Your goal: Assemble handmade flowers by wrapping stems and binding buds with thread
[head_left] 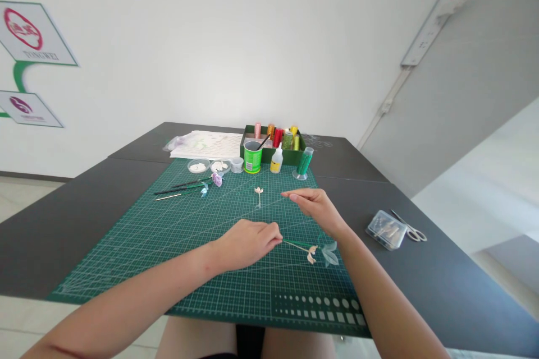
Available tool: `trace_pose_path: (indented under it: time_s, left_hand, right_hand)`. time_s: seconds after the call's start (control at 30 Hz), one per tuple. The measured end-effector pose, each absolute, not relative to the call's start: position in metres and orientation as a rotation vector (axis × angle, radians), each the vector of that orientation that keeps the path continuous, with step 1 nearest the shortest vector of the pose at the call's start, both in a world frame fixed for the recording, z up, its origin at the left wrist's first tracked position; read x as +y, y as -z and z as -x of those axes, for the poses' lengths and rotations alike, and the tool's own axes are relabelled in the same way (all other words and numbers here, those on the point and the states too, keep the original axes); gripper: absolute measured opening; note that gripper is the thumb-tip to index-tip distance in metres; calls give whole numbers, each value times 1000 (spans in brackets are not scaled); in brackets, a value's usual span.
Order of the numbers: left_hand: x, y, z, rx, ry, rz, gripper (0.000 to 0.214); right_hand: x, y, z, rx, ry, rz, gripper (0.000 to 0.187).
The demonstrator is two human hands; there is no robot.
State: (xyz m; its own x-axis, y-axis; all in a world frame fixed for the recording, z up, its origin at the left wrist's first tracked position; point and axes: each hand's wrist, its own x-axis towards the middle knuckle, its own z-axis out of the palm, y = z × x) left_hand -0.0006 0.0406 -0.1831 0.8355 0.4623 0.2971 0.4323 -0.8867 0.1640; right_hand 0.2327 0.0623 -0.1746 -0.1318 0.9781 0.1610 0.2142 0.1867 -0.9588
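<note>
My left hand (pixel 252 242) is closed in a pinch around the thin stem ends of a small craft flower sprig. The sprig's cream flower (pixel 311 254) points to the right, above the cutting mat (pixel 189 241). Beside it are pale blue-green leaves (pixel 330 254) on a green stem, partly behind my right forearm. Up and to the right, my right hand (pixel 314 205) has thumb and fingers pressed together; anything in them is too small to make out. A second cream flower (pixel 258 191) on a short stem lies on the mat ahead of my hands.
Behind are a thread box (pixel 273 155), green can (pixel 252 158), glue bottle (pixel 277 159) and green thread spool (pixel 305 161). White pieces fill small dishes (pixel 199 166). A purple flower (pixel 217 179) lies left; a clear case (pixel 386 230) and scissors (pixel 415 233) lie right.
</note>
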Motion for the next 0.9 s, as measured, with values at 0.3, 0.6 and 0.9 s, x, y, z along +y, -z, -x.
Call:
trace_pose_path:
  time_s: [0.3, 0.6, 0.9]
  left_hand:
    - [44, 182, 9, 673, -906, -2724, 13]
    - [58, 182, 13, 898, -1130, -2374, 14]
    - [95, 181, 18, 892, -1402, -1550, 17]
  right_hand:
    - [79, 202, -227, -1801, -1024, 1139, 37]
    - [74, 203, -224, -1814, -1156, 1166, 37]
    - [83, 202, -264, -1325, -1371, 1156, 60]
